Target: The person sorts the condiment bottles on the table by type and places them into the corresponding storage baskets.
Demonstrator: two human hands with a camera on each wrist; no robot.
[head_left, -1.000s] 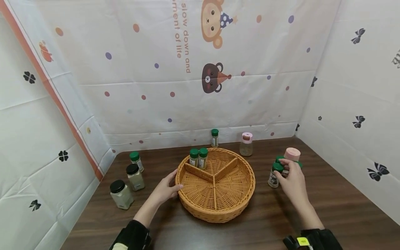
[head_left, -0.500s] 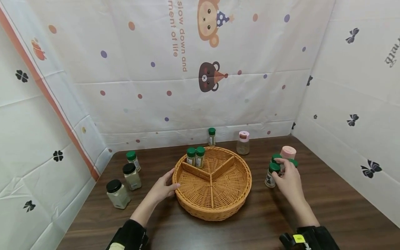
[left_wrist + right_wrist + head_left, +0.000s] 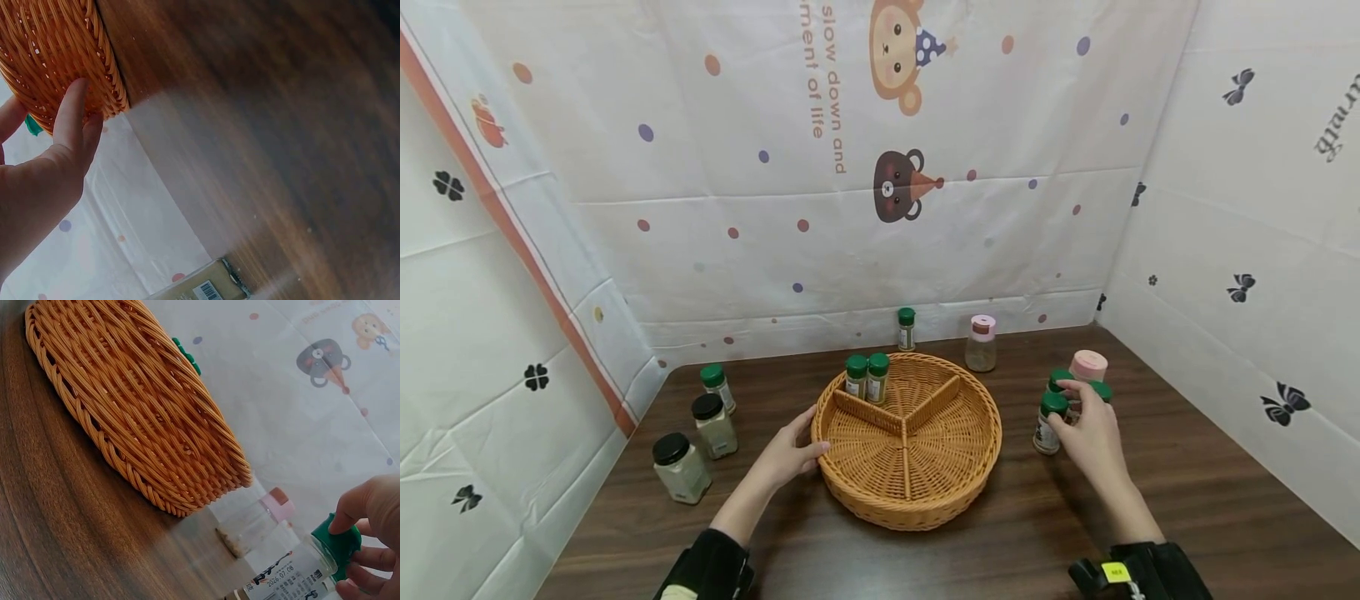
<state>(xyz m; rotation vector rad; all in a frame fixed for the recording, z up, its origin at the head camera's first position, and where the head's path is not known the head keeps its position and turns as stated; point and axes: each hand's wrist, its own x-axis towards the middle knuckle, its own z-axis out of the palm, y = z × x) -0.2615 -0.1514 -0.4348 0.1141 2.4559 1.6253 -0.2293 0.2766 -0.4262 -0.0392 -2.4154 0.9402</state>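
Observation:
A round wicker basket [image 3: 917, 508] with three compartments sits mid-table. My left hand [image 3: 793, 450] rests its fingers against the basket's left side at the rim. In the left wrist view the fingers [image 3: 70, 119] lie fairly straight along the woven outer wall. Two green-capped spice jars [image 3: 876, 383] stand in the back left compartment. My right hand [image 3: 1090, 429] pinches a spice jar [image 3: 1047, 437] by its green cap, at the front of a cluster on the right. A dated label shows on this jar [image 3: 284, 575] in the right wrist view. My fingers partly cover the jars behind.
Around the held jar stand more green-capped jars [image 3: 1101, 390] and a pink-lidded one [image 3: 1088, 365]. Behind the basket are a green-capped jar [image 3: 906, 329] and a pink-topped jar [image 3: 981, 346]. Two black-lidded jars [image 3: 681, 471] and a green-capped jar [image 3: 718, 386] stand left. Printed cloth walls enclose the table.
The head view has turned slightly to the right, so everything appears a little further left. Both hands, the basket and the jars keep their places relative to one another.

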